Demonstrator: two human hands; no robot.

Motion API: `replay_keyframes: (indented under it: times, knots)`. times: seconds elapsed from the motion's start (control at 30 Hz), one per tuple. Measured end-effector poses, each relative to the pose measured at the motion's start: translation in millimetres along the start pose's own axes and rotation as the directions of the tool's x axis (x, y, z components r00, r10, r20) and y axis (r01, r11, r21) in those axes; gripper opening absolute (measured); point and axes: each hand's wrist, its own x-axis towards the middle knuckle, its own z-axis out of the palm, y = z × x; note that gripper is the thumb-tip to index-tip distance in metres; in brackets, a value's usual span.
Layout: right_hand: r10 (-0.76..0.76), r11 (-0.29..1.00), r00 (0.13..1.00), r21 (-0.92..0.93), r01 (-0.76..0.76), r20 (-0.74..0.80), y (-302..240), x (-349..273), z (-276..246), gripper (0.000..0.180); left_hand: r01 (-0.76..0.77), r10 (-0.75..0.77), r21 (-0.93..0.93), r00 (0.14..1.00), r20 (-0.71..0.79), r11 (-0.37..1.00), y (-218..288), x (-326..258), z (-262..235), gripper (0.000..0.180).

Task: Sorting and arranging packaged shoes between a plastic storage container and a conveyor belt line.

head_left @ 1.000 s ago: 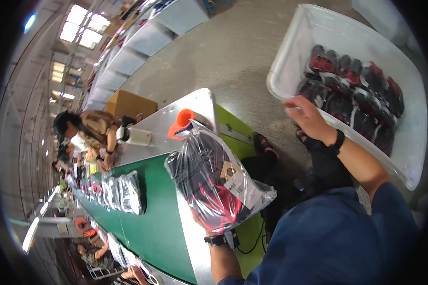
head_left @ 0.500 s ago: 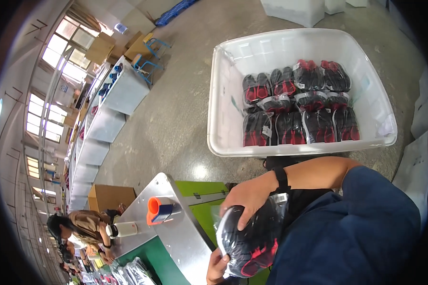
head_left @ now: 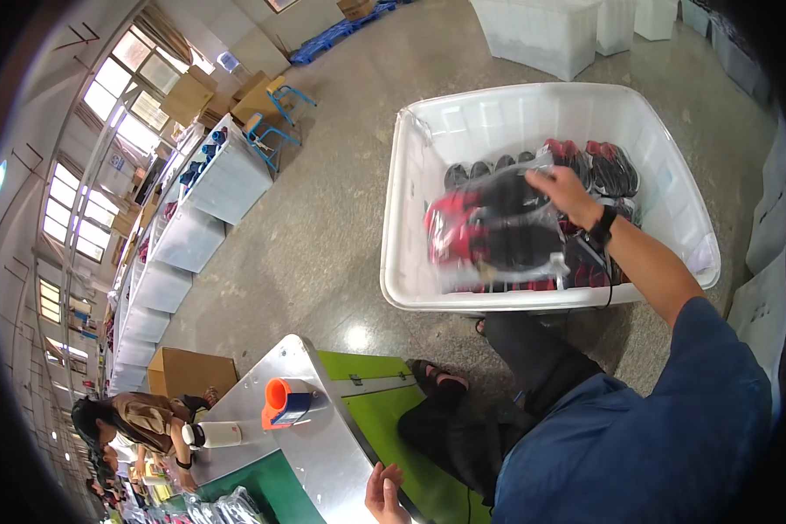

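My right hand (head_left: 570, 197), with a black band on its wrist, reaches over the big white plastic bin (head_left: 402, 284). It grips a clear plastic bag of black and red shoes (head_left: 506, 237), blurred by motion, above the shoes lying in the bin. Several more bagged black and red shoes (head_left: 614, 168) fill the bin's floor, partly hidden under the held bag. My left hand (head_left: 384, 494) is by the near edge of the metal table (head_left: 323, 428), holding nothing, its fingers loosely bent and apart.
An orange and blue tape dispenser (head_left: 286, 402) and a white bottle (head_left: 214, 434) stand on the table. A co-worker (head_left: 144, 426) leans over its far left side. White bins (head_left: 227, 175) line up at left; others (head_left: 541, 35) stand behind. A cardboard box (head_left: 192, 371) sits behind the table.
My right hand has carried the bagged shoes from beside the table up over the white bin. My left hand has let go of the bag and stays low by the table.
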Motion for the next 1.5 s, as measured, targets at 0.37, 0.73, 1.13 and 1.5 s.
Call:
replay_keyframes:
  times: [0.37,0.73,1.13,1.5]
  knots:
    - [0.328,0.945,0.945,0.005,-0.328,-0.005,123.8,-2.4,16.3,0.038,0.012,-0.036,-0.129,0.983,-0.179,0.992,-9.7,-28.6,1.3,0.044]
    - [-0.324,0.741,0.803,-0.394,0.545,0.501,69.3,-117.7,208.3,0.038,-0.085,0.038,-0.242,0.980,-0.194,0.966,-9.0,-16.9,-78.7,0.041]
    - [-0.279,0.737,0.821,-0.437,0.516,0.499,84.1,-116.9,219.9,0.036,-0.027,0.045,0.036,0.697,-0.715,0.999,-22.2,1.9,-280.2,0.053]
    - [-0.354,0.703,0.828,-0.460,0.543,0.436,85.6,-125.8,216.1,0.039,0.587,0.261,0.467,0.404,-0.877,0.662,-52.2,78.9,-435.9,0.074]
